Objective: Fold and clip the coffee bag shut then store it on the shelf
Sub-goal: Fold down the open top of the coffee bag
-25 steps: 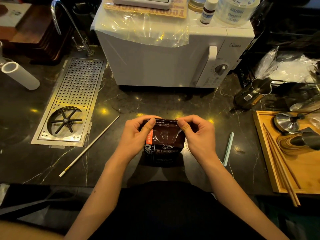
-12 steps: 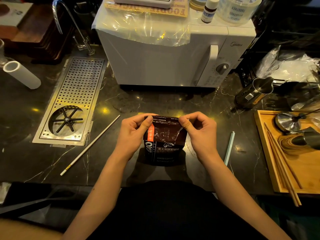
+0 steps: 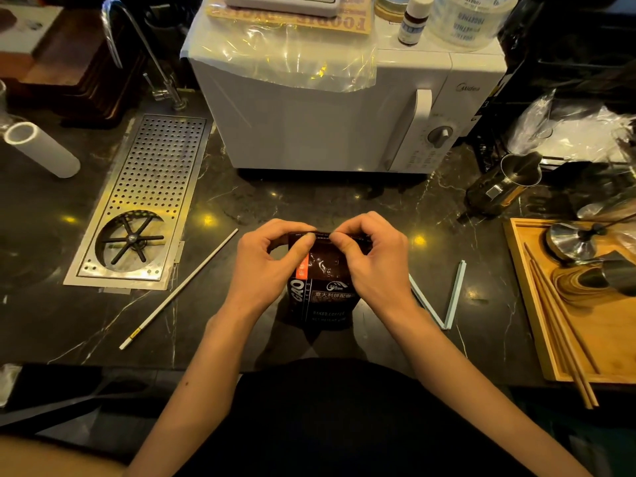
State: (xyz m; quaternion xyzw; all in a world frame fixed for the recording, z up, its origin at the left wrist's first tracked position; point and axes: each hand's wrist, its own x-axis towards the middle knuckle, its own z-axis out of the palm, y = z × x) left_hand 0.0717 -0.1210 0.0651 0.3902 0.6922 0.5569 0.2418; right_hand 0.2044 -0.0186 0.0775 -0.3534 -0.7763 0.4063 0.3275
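At the near edge of the dark marble counter [image 3: 241, 208], the person's two bare forearms reach forward over a black garment. Between them a dark brown glossy coffee bag [image 3: 325, 290], with an orange stripe and white lettering on its front, stands upright on the counter. The left hand [image 3: 265, 266] and the right hand [image 3: 373, 266] are close together at the bag's top edge, each pinching it between thumb and fingers, thumbs nearly touching at the middle. The top edge is pressed flat under the fingertips.

Just right of the right wrist, a pale blue-green plastic sealing clip [image 3: 447, 304] lies open in a V on the counter, apart from the bag. Left of the left arm, a long thin white rod [image 3: 179, 289] lies diagonally. At the right edge, a light wooden tray [image 3: 592, 346] holds wooden chopsticks [image 3: 561, 325] and steel coffee tools.

Farther left, a perforated stainless-steel drain tray [image 3: 151, 180] with a round rinser well is set into the counter, and a white cylinder [image 3: 41, 149] lies beyond it. A steel milk pitcher [image 3: 506, 184] lies tipped on its side at the far right. Behind the bag sits a white microwave oven [image 3: 344, 115], clear plastic film draped over its top, with a small bottle [image 3: 413, 20] and a roll of clear tape [image 3: 471, 18] on it. A curved chrome faucet [image 3: 144, 53] rises at the far left.
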